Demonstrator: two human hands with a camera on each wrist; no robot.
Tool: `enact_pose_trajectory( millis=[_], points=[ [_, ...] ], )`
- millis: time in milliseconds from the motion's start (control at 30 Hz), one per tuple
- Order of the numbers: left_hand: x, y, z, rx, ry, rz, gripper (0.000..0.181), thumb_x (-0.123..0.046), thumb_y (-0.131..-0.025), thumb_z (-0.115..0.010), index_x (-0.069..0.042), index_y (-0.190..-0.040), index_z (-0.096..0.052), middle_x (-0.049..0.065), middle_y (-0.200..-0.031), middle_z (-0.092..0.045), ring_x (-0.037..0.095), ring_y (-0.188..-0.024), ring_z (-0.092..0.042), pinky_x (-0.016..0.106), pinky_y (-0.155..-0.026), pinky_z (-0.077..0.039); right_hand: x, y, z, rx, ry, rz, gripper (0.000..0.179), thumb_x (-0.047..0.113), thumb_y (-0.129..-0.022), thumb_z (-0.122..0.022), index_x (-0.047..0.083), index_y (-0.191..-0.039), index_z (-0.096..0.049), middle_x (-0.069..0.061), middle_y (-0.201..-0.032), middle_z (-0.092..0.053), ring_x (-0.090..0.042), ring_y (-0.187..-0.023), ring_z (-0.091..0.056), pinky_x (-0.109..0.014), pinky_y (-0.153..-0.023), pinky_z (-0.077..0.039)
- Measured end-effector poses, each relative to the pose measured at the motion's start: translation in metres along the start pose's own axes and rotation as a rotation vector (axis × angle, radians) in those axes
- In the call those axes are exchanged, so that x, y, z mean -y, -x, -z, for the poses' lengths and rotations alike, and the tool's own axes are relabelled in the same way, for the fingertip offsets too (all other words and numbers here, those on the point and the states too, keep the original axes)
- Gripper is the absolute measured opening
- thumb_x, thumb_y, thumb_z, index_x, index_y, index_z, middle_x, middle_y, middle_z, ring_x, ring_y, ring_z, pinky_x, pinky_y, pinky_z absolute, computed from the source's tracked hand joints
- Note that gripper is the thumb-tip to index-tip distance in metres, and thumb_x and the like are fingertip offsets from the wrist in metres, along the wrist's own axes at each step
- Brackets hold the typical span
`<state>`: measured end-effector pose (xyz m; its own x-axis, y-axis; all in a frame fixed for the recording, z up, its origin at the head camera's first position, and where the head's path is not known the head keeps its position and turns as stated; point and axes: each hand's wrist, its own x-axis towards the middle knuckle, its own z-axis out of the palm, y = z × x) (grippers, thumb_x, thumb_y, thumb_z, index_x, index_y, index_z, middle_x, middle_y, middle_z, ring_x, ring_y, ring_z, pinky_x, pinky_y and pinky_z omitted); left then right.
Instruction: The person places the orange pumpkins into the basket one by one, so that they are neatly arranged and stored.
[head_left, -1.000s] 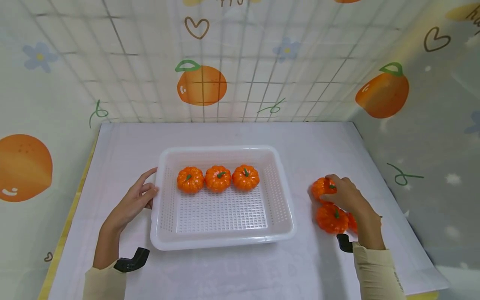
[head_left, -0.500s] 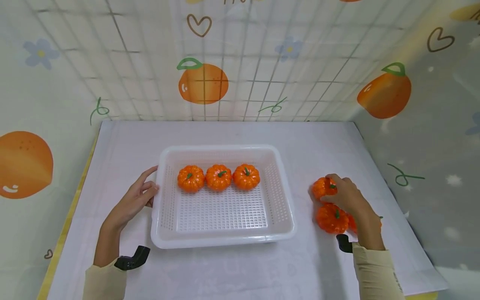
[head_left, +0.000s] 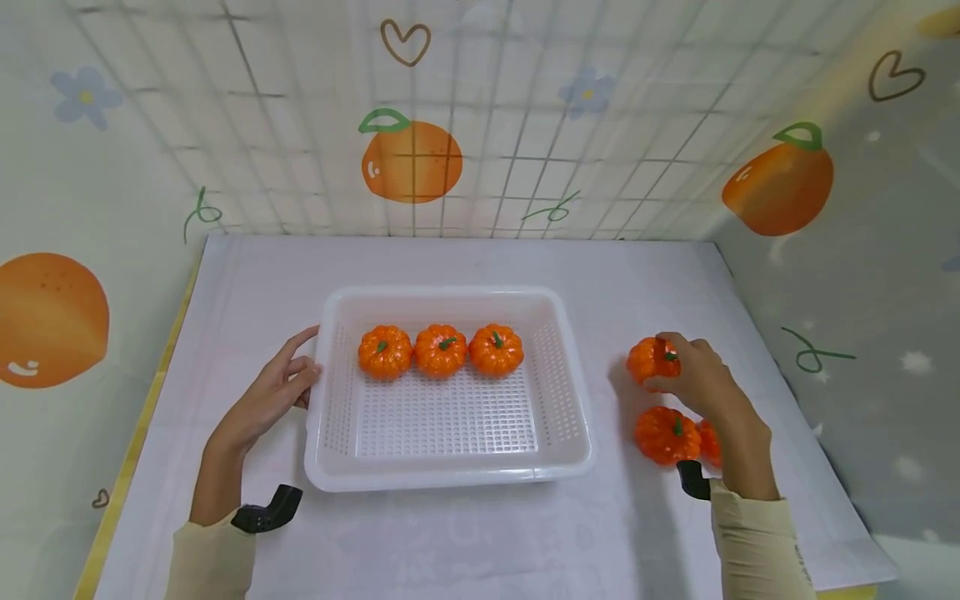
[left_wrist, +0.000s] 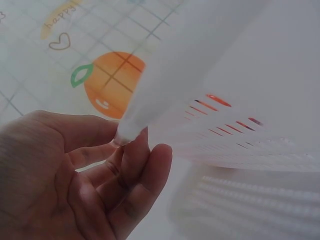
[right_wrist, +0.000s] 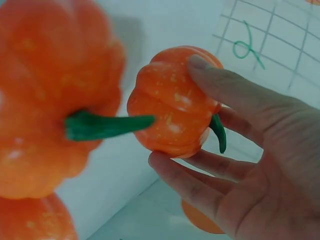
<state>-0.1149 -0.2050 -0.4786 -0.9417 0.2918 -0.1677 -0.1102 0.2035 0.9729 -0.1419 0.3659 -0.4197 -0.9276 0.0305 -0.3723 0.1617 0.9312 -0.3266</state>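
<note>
My right hand [head_left: 708, 382] grips a small orange toy pumpkin [head_left: 647, 360] with a green stem. In the right wrist view, thumb and fingertips press on opposite sides of this pumpkin [right_wrist: 170, 100]. Two more pumpkins lie nearer me: one shows whole [head_left: 665, 435], while the wrist partly hides the other [head_left: 708, 443]. My left hand [head_left: 266, 396] pinches the left rim of a white plastic basket [head_left: 450, 480], the rim between thumb and fingers in the left wrist view. Inside the basket, three pumpkins [head_left: 440, 352] stand in a row along the far side.
A white cloth [head_left: 480, 542] covers the table. Behind it and at both sides hang curtains [head_left: 517, 150] printed with oranges, hearts and grid lines. A yellow strip [head_left: 142, 425] runs along the left table edge. The basket's front half shows its bare perforated floor.
My right hand has moved slightly away from me with its pumpkin, opening a gap to the pumpkins below. The left hand keeps its hold on the rim. The head view has shifted a little.
</note>
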Motion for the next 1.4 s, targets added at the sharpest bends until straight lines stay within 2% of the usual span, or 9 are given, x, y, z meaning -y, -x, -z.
enact_pose_trajectory(
  millis=[300, 533, 800, 1033, 1267, 1400],
  points=[
    [-0.001, 0.0, 0.0, -0.005, -0.007, 0.0, 0.065, -0.022, -0.104, -0.052, -0.021, -0.159, -0.019, 0.024, -0.118, -0.062, 0.031, -0.078, -0.065, 0.035, -0.078, -0.058, 0.022, 0.004, 0.013, -0.078, 0.008, 0.052, 0.08, 0.025, -0.087, -0.078, 0.006, -0.151, -0.033, -0.037, -0.137, -0.031, -0.054, -0.117, -0.039, -0.068, -0.085, -0.047],
    [-0.001, -0.001, 0.001, -0.003, -0.014, -0.006, 0.064, -0.023, -0.105, -0.052, -0.019, -0.159, -0.018, 0.023, -0.117, -0.062, 0.031, -0.077, -0.065, 0.035, -0.078, -0.057, 0.055, 0.01, 0.022, -0.14, 0.011, 0.109, 0.079, 0.02, -0.087, -0.078, 0.01, -0.152, -0.035, -0.035, -0.14, -0.032, -0.054, -0.118, -0.042, -0.065, -0.083, -0.05],
    [-0.003, -0.001, 0.001, -0.005, -0.015, 0.012, 0.064, -0.022, -0.105, -0.052, -0.02, -0.159, -0.018, 0.023, -0.115, -0.063, 0.031, -0.077, -0.064, 0.035, -0.078, -0.057, 0.088, 0.019, 0.023, -0.138, 0.003, 0.189, 0.079, 0.016, -0.088, -0.077, 0.014, -0.154, -0.034, -0.033, -0.145, -0.029, -0.055, -0.119, -0.044, -0.066, -0.085, -0.049],
    [-0.004, -0.001, 0.001, -0.011, -0.01, 0.013, 0.064, -0.021, -0.104, -0.052, -0.02, -0.159, -0.019, 0.024, -0.115, -0.062, 0.031, -0.078, -0.064, 0.034, -0.078, -0.057, 0.116, 0.021, 0.018, -0.136, 0.035, 0.307, 0.078, 0.013, -0.086, -0.079, 0.017, -0.152, -0.037, -0.029, -0.147, -0.031, -0.051, -0.118, -0.05, -0.062, -0.084, -0.052],
    [-0.002, 0.0, 0.002, -0.015, -0.014, 0.012, 0.063, -0.018, -0.105, -0.051, -0.017, -0.159, -0.019, 0.025, -0.115, -0.062, 0.029, -0.077, -0.064, 0.033, -0.077, -0.057, 0.151, 0.014, 0.002, -0.133, 0.06, 0.491, 0.072, 0.013, -0.084, -0.081, 0.02, -0.146, -0.044, -0.018, -0.141, -0.04, -0.037, -0.116, -0.056, -0.053, -0.085, -0.055],
    [-0.001, -0.002, 0.001, -0.001, -0.007, 0.001, 0.063, -0.018, -0.105, -0.05, -0.016, -0.159, -0.019, 0.025, -0.115, -0.061, 0.029, -0.076, -0.063, 0.033, -0.076, -0.057, 0.169, 0.011, -0.006, -0.092, 0.058, 0.577, 0.068, 0.011, -0.085, -0.08, 0.02, -0.144, -0.047, -0.017, -0.138, -0.042, -0.035, -0.115, -0.055, -0.048, -0.086, -0.055]
  ],
)
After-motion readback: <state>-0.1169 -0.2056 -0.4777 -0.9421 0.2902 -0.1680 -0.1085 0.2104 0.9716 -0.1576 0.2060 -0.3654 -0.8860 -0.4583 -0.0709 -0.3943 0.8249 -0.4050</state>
